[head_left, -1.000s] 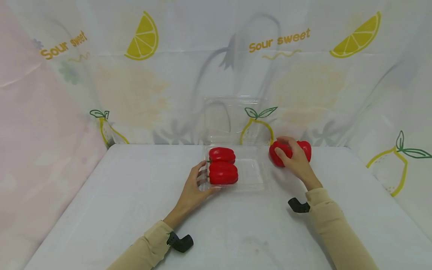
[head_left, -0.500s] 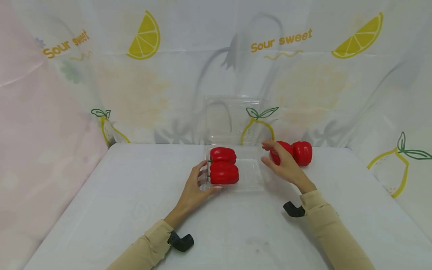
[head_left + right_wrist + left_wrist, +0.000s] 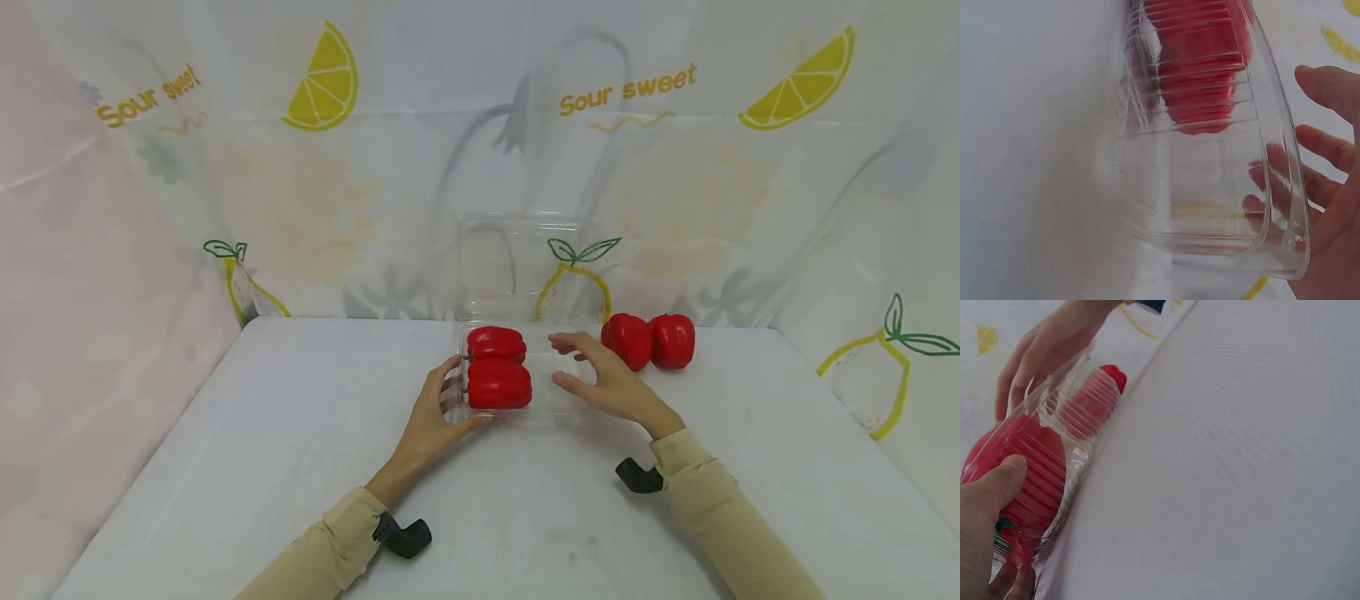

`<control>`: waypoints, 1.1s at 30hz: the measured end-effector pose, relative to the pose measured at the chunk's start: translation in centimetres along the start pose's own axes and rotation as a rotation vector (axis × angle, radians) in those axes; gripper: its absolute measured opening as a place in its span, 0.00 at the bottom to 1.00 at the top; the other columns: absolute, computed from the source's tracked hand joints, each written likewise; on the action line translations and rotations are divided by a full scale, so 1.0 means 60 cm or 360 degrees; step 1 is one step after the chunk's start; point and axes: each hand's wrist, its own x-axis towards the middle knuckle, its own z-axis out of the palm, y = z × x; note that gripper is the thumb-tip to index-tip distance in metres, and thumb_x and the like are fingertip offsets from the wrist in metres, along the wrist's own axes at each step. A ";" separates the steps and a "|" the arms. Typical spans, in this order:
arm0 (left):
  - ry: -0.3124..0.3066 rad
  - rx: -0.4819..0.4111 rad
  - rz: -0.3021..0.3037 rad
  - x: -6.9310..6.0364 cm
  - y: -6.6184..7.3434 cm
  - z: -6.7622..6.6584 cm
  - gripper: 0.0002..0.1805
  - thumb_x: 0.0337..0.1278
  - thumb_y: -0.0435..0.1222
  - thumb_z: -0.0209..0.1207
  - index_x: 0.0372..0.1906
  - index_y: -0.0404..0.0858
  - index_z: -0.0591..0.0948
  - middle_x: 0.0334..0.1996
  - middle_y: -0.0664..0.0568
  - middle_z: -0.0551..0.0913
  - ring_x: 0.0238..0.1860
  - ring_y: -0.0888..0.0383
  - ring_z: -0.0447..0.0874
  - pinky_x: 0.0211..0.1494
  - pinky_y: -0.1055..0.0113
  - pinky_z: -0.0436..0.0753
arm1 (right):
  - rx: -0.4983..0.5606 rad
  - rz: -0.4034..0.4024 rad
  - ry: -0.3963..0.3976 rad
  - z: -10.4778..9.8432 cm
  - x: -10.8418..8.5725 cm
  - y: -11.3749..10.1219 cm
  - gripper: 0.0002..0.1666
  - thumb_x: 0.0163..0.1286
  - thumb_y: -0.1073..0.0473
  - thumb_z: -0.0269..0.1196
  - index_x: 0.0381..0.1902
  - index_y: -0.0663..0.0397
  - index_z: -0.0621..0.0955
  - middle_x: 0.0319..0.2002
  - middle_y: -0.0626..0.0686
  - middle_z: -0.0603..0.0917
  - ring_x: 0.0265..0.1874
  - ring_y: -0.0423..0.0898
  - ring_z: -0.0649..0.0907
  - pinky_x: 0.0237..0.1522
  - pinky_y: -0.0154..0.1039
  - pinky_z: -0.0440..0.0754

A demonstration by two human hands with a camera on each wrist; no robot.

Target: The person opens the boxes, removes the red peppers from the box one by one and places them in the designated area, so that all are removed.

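Note:
My left hand (image 3: 429, 427) holds the left end of a clear plastic clamshell box (image 3: 546, 393), whose lid stands raised behind it. In the left wrist view, the thumb (image 3: 1011, 467) presses the ribbed wall while fingers reach beneath the corner. Two red bell peppers lie side by side in the box's left half, a rear one (image 3: 496, 342) and a front one (image 3: 498, 383), stems pointing left. At the box's right end, my right hand (image 3: 613, 390) hovers with thumb and fingers spread, holding nothing. The right wrist view shows its fingers (image 3: 1325, 150) beside and behind the rim.
Two more red bell peppers, one nearer (image 3: 630, 341) and one farther right (image 3: 672, 341), sit touching on the white table (image 3: 285, 433) right of the box. A lemon-printed cloth (image 3: 420, 150) hangs behind the table.
My right hand has left the nearer loose pepper, which stays in place, and moved left to the box's right end. The left hand keeps its hold on the box.

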 end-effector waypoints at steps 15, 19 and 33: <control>0.0007 0.0004 0.0031 -0.002 0.006 -0.001 0.48 0.43 0.31 0.70 0.71 0.36 0.57 0.68 0.40 0.62 0.64 0.42 0.68 0.60 0.49 0.78 | -0.0038 -0.0097 -0.0126 0.036 0.010 -0.018 0.35 0.62 0.49 0.65 0.65 0.46 0.66 0.60 0.52 0.74 0.56 0.53 0.75 0.54 0.52 0.79; 0.0013 0.0013 0.0058 -0.003 0.009 -0.002 0.48 0.43 0.31 0.70 0.70 0.35 0.57 0.67 0.39 0.63 0.64 0.41 0.68 0.60 0.48 0.78 | -0.0072 -0.0059 -0.0135 0.043 0.011 -0.025 0.35 0.62 0.47 0.64 0.65 0.45 0.67 0.59 0.52 0.74 0.55 0.47 0.75 0.53 0.47 0.80; 0.0014 0.0031 0.0069 -0.002 0.010 -0.002 0.48 0.43 0.31 0.70 0.70 0.34 0.57 0.67 0.38 0.62 0.63 0.40 0.68 0.60 0.48 0.77 | -0.0134 -0.0030 -0.0167 0.063 0.018 -0.038 0.36 0.60 0.45 0.66 0.65 0.39 0.66 0.57 0.42 0.72 0.54 0.40 0.74 0.52 0.43 0.82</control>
